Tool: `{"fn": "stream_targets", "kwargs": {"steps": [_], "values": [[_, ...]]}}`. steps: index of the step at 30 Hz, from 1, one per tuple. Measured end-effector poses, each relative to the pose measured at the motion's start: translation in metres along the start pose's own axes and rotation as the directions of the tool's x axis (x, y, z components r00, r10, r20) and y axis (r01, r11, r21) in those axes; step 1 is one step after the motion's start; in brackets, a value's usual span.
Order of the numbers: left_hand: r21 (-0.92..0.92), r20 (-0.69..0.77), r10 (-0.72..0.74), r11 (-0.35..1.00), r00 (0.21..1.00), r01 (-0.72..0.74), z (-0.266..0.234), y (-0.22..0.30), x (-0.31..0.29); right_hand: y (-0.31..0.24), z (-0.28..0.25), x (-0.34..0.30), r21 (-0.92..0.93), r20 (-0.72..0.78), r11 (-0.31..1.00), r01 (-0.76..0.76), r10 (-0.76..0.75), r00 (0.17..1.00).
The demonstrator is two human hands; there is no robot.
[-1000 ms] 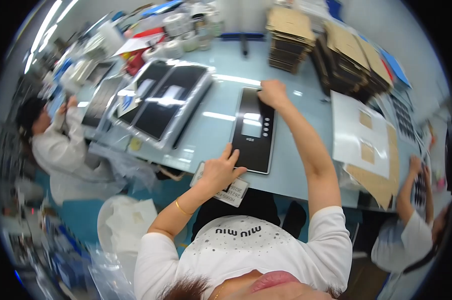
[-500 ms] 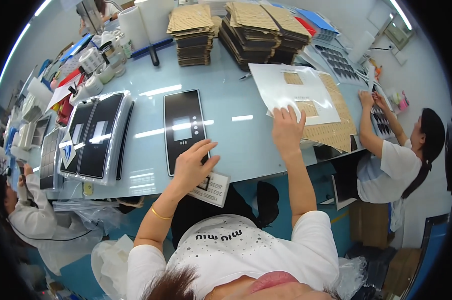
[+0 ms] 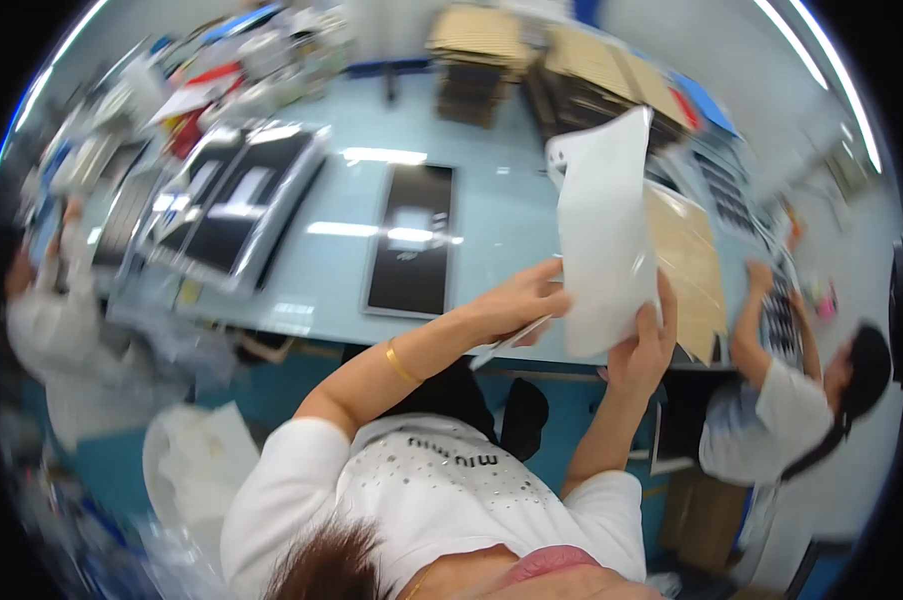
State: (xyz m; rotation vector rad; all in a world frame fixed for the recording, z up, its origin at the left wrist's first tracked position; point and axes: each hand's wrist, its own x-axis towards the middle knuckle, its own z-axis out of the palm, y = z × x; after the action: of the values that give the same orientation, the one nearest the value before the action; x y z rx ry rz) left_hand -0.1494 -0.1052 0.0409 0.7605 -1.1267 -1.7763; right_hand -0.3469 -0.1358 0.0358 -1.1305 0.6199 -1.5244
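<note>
A white sheet (image 3: 608, 235) stands raised and bent above the table's front right, its near side blank. My right hand (image 3: 643, 345) grips it at the lower right edge, thumb in front. My left hand (image 3: 516, 303) is beside the sheet's left edge, fingers curled, with a small white card (image 3: 506, 345) seen edge-on beneath them; it appears held there. Whether the left fingers also touch the sheet is unclear from blur. To the left, a black rectangular panel (image 3: 408, 270) with a pale border lies flat on the table.
Wrapped black panels (image 3: 233, 205) are stacked at the left. Tan sheets (image 3: 693, 265) lie behind my right hand. Tall stacks of tan-topped pieces (image 3: 476, 45) stand at the back. Co-workers sit at the right (image 3: 771, 415) and far left (image 3: 66, 320).
The white sheet has been lifted off the tan sheets by my right hand and turned up. My left hand has moved right with the card, away from the black panel. The view has shifted.
</note>
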Motion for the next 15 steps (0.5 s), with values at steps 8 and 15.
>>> {"fn": "stream_targets", "kwargs": {"steps": [8,15], "values": [[0.241,-0.742,0.415,0.898,0.527,-0.367,-0.052,-0.006,-0.137,0.026,0.006,-0.033,-0.356,0.367,0.927,0.121,0.020,0.930],[0.545,-0.316,0.649,0.721,-0.692,0.428,-0.081,-0.024,-0.446,0.058,0.016,-0.004,-0.442,0.406,0.893,0.088,0.111,0.907]]}}
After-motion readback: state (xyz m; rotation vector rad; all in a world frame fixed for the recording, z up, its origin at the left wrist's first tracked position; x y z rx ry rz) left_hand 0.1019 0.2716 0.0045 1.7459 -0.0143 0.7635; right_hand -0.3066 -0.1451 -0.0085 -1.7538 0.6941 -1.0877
